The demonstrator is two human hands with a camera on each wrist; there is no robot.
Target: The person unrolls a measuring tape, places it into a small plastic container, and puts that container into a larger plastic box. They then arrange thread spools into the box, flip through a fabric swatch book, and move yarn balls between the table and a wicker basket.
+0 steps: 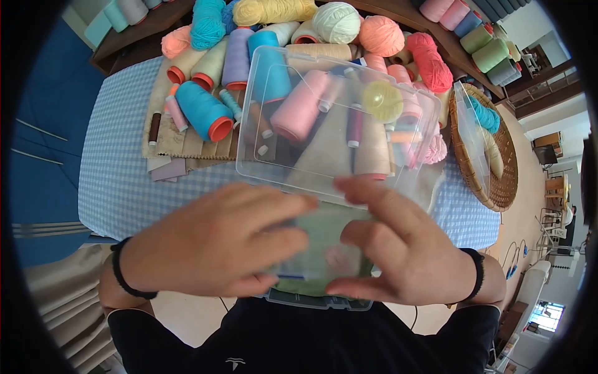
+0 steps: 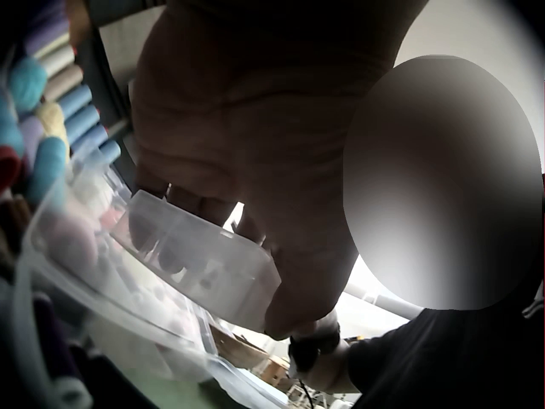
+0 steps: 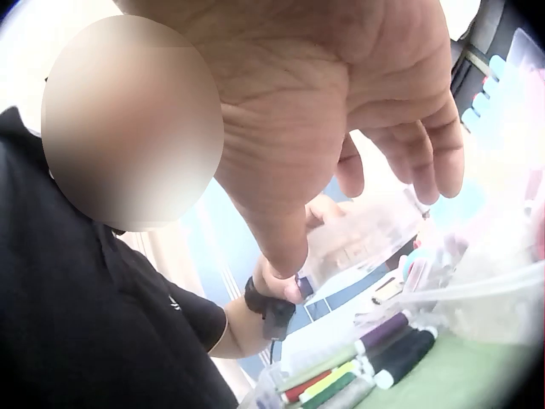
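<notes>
My left hand (image 1: 212,243) holds a small translucent plastic box (image 2: 196,264), fingers along its far side and thumb at its near end. Pale pink contents show faintly through it in the head view. Opposite, my right hand (image 1: 405,243) hovers with fingers spread and extended, its thumb apart from them. In the right wrist view, the small box lies beyond this hand's thumb and fingers. Below both hands is a larger clear plastic case (image 1: 321,304) with a green bottom. Thread spools (image 3: 396,332) in purple, black, red, yellow and green lie in it. The hands hide much of the case.
A clear lid or tray (image 1: 336,182) stands behind the hands, with pink and cream thread cones seen through it. Yarn balls (image 1: 336,23) and a blue cone (image 1: 200,109) crowd the back of the checked tablecloth (image 1: 118,143). At right is a wicker basket (image 1: 503,181).
</notes>
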